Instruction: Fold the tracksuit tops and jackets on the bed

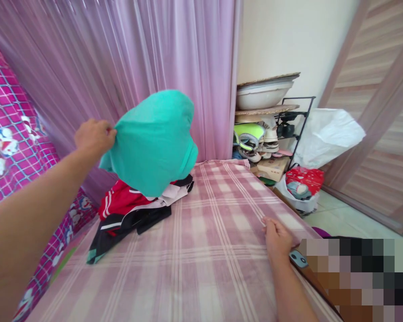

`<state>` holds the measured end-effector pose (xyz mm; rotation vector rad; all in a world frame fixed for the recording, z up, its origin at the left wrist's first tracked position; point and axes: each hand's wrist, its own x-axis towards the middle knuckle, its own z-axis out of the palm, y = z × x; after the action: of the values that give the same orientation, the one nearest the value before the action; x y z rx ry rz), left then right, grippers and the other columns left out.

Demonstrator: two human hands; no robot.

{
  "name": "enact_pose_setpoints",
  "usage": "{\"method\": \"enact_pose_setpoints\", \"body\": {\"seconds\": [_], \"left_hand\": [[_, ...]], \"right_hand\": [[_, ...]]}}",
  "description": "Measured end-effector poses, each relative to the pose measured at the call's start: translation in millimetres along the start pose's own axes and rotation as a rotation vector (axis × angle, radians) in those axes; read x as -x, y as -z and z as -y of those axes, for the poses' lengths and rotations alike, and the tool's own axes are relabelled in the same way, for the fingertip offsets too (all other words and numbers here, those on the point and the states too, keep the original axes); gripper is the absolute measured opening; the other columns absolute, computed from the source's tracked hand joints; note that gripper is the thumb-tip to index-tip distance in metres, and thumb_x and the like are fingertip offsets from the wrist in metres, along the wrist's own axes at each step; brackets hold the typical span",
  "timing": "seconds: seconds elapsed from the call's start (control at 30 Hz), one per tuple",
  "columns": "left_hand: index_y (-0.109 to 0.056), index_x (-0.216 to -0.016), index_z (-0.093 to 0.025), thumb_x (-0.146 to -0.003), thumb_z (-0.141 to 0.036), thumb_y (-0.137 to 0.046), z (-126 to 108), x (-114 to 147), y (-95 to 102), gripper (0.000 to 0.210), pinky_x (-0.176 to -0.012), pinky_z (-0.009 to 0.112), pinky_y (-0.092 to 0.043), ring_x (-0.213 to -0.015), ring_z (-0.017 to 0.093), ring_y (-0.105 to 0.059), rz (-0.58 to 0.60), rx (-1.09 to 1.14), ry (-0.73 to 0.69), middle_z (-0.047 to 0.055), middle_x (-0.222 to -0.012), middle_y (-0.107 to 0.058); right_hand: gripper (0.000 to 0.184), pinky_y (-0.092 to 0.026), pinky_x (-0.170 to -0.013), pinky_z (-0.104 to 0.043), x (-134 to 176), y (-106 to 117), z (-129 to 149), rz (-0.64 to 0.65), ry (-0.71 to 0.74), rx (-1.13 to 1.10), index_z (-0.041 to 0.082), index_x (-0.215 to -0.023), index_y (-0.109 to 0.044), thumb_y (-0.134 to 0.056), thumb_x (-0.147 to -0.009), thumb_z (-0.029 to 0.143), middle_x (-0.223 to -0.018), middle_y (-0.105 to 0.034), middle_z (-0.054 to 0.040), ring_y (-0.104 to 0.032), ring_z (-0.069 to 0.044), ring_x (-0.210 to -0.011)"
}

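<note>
My left hand pinches one edge of a teal garment, lifted and billowing in the air. A sleeve-like hem shows on its right side. Beneath it, a pile of clothes lies on the bed: a red garment with white stripes, a black garment with white trim, and some pale cloth. The teal garment hides part of this pile. Low over the right side of the bed, my right hand has its fingers curled closed, with nothing visible in them.
A plaid sheet covers the bed. By my right forearm is a phone, partly blurred out. Beyond the bed stand a shoe rack with basins, a cardboard box and bags. Purple curtains hang behind; patterned pink fabric is left.
</note>
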<state>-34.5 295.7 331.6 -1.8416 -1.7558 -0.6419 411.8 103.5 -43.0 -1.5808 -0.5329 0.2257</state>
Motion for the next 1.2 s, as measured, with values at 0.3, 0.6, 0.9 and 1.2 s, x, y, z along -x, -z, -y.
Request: {"method": "enact_pose_setpoints", "body": {"seconds": [0.3,0.6,0.9,1.2], "left_hand": [[-0.045,-0.139,-0.011,-0.092,-0.048,-0.041,-12.8,119.3,-154.2,0.060,-0.102,0.045,-0.044,-0.128,0.031,-0.052,0.452,0.084,-0.025,0.019,-0.142,-0.052],[-0.038,-0.149,-0.020,-0.090,-0.059,-0.036,12.9,141.1,-219.6,0.071,-0.099,0.066,-0.038,-0.134,0.045,-0.041,0.588,0.068,0.126,0.021,-0.153,-0.038],[-0.043,-0.141,-0.011,-0.090,-0.042,-0.030,36.3,246.7,-196.8,0.061,-0.113,0.050,-0.034,-0.138,0.033,-0.040,0.315,0.208,-0.136,0.019,-0.144,-0.050],[-0.034,-0.149,-0.018,-0.089,-0.041,-0.035,27.5,335.1,-169.2,0.064,-0.110,0.059,-0.033,-0.141,0.040,-0.033,0.281,0.203,-0.056,0.019,-0.149,-0.043]], "right_hand": [[0.048,-0.049,-0.062,-0.033,5.8,-0.4,7.5,0.073,-0.040,0.064,0.017,-0.082,-0.075,-0.055,-0.068,0.057,-0.070,-0.074,-0.0083,-0.065,-0.024,-0.059],[0.050,-0.049,-0.066,-0.032,7.3,-3.9,0.9,0.121,0.027,0.106,0.017,-0.086,-0.075,-0.052,-0.073,0.059,-0.080,-0.075,-0.0089,-0.065,-0.022,-0.065],[0.051,-0.045,-0.066,-0.031,10.3,-4.1,11.6,0.172,0.090,0.207,0.017,-0.085,-0.075,-0.046,-0.074,0.058,-0.071,-0.072,-0.0071,-0.062,-0.022,-0.067],[0.042,-0.047,-0.072,-0.030,9.8,-7.2,9.0,0.202,0.182,0.395,0.020,-0.090,-0.076,-0.044,-0.081,0.046,-0.080,-0.074,-0.0064,-0.064,-0.022,-0.078]]}}
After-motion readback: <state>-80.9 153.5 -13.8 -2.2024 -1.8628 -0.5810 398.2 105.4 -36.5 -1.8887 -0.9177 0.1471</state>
